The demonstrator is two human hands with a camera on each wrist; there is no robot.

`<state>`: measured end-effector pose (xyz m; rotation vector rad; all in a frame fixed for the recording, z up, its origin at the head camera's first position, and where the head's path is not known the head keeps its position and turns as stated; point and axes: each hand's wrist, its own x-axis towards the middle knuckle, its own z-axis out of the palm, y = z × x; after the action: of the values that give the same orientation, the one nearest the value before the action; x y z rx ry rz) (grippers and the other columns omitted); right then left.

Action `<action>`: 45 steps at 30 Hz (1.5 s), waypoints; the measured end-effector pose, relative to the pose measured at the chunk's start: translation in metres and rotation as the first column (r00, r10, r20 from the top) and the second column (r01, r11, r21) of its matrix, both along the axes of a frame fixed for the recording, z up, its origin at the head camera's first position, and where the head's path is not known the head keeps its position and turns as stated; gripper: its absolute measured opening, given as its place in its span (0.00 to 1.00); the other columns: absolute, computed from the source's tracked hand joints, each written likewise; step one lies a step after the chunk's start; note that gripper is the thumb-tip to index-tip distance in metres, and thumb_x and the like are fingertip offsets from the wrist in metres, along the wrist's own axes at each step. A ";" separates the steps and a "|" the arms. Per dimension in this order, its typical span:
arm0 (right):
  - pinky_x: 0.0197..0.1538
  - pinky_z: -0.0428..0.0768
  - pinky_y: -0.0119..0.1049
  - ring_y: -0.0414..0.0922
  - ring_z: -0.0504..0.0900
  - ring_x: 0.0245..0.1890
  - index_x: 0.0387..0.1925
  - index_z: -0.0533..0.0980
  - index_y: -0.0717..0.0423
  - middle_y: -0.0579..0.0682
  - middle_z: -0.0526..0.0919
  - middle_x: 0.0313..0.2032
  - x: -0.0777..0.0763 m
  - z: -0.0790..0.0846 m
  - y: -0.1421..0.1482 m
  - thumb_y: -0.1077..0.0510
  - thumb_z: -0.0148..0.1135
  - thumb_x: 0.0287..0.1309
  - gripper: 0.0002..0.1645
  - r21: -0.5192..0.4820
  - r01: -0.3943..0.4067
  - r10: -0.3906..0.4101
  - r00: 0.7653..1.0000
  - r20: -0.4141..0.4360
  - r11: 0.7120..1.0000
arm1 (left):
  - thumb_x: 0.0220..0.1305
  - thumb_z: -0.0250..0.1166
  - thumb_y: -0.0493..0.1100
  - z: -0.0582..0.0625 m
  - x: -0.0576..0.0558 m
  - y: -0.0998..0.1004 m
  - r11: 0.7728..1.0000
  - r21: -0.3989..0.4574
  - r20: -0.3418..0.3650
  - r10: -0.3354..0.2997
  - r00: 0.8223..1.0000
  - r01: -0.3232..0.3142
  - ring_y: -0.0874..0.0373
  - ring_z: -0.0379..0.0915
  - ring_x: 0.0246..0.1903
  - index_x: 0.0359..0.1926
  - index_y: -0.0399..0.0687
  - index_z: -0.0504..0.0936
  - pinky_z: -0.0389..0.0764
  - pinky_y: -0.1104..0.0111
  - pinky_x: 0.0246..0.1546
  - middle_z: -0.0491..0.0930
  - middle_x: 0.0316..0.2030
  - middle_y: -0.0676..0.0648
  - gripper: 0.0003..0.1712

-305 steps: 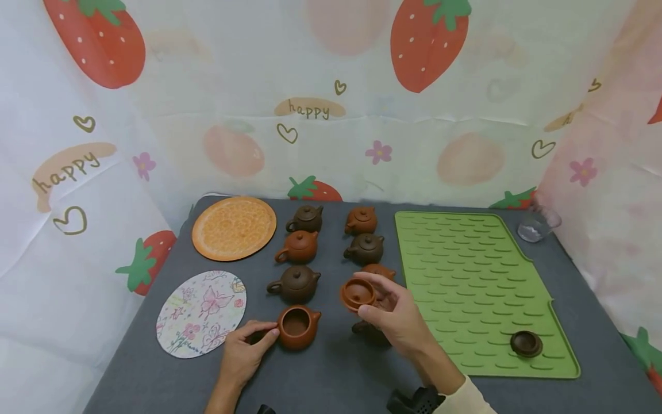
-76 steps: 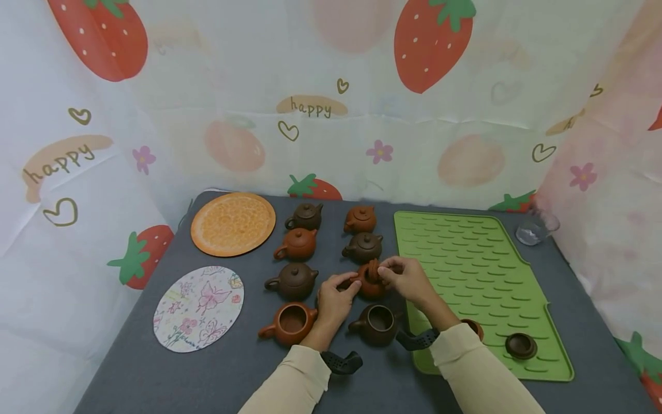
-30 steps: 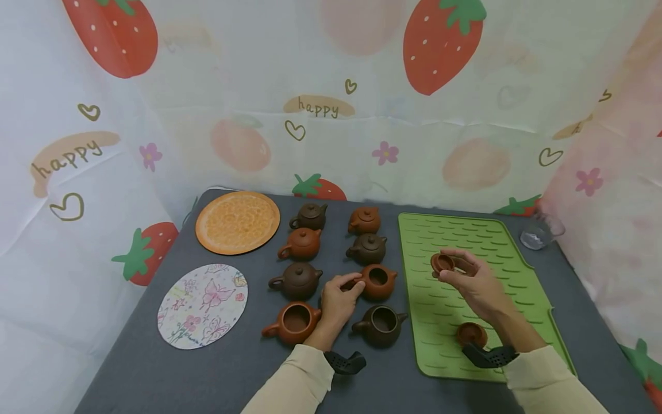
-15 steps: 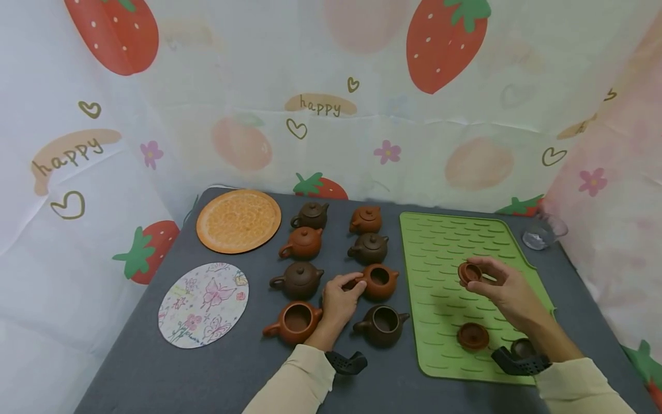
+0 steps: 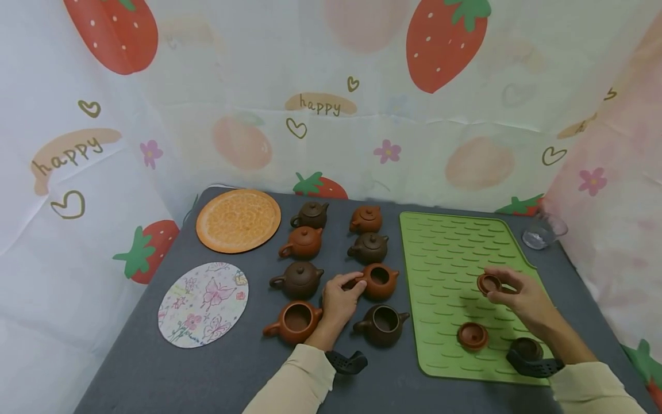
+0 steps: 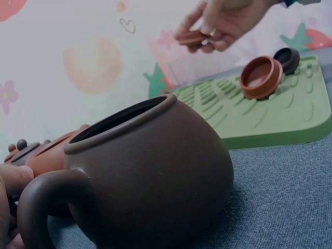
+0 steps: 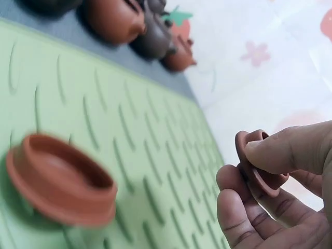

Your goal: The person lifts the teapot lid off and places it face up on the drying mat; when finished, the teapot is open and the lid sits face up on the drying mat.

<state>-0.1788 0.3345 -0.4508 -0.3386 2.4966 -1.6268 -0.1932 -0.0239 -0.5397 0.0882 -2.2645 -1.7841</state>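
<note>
Closest on the grey worktop [image 5: 170,379] stand a dark open teapot [image 5: 381,326] and, to its left, a lidless red teapot [image 5: 296,323], both with their handles pointing left. On the near part of the green mat [image 5: 439,264] lie a dark lid [image 5: 526,345], partly hidden behind the black wrist device [image 5: 535,367], and a red-brown lid [image 5: 473,336] with its hollow side up. Level with these at far left is a flat butterfly-patterned mat [image 5: 203,305]. The left hand [image 5: 340,303] reaches between the teapots, thumb and forefinger pinching the handle of the open reddish teapot [image 5: 379,282], which stands on the worktop just beyond the dark one. The right hand [image 5: 524,298] has its fingers closed on the rim of a small reddish lid [image 5: 488,284], held tilted above the green mat and apart from it. Farther back, five lidded teapots [image 5: 369,248] stand in two columns, three in the left one and two in the right. Past them are an orange round mat [image 5: 238,221] at left, a clear glass jug [image 5: 540,233] at right, and a strawberry-printed cloth [image 5: 310,57] behind everything.
</note>
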 end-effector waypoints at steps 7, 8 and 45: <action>0.43 0.79 0.38 0.33 0.75 0.46 0.64 0.62 0.73 0.61 0.74 0.53 0.000 -0.011 0.019 0.61 0.62 0.63 0.33 0.132 0.044 -0.051 0.997 0.052 0.990 | 0.57 0.73 0.42 -0.001 0.000 0.000 1.000 0.009 -0.001 -0.012 1.000 0.012 0.56 0.73 0.28 0.41 0.48 0.89 0.74 0.66 0.31 0.78 0.28 0.53 0.09; 0.43 0.79 0.40 0.34 0.75 0.46 0.65 0.63 0.73 0.63 0.74 0.54 0.000 -0.012 0.022 0.61 0.62 0.64 0.33 0.150 0.050 -0.060 0.996 0.063 0.987 | 0.57 0.73 0.41 -0.002 0.000 0.000 1.000 0.011 -0.004 -0.011 1.000 0.011 0.56 0.73 0.28 0.41 0.47 0.89 0.74 0.66 0.31 0.78 0.28 0.52 0.10; 0.34 0.78 0.41 0.55 0.76 0.42 0.64 0.63 0.75 0.69 0.73 0.49 0.007 -0.031 0.038 0.64 0.62 0.61 0.33 0.397 0.073 -0.135 0.982 0.131 0.915 | 0.59 0.71 0.44 0.007 0.000 -0.001 1.000 0.000 0.100 -0.030 0.995 0.030 0.56 0.76 0.37 0.43 0.52 0.89 0.76 0.61 0.39 0.81 0.36 0.53 0.10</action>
<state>-0.1722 0.3721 -0.4818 -0.0267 2.6705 -1.0911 -0.1935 -0.0247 -0.5328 0.1474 -2.3477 -1.8311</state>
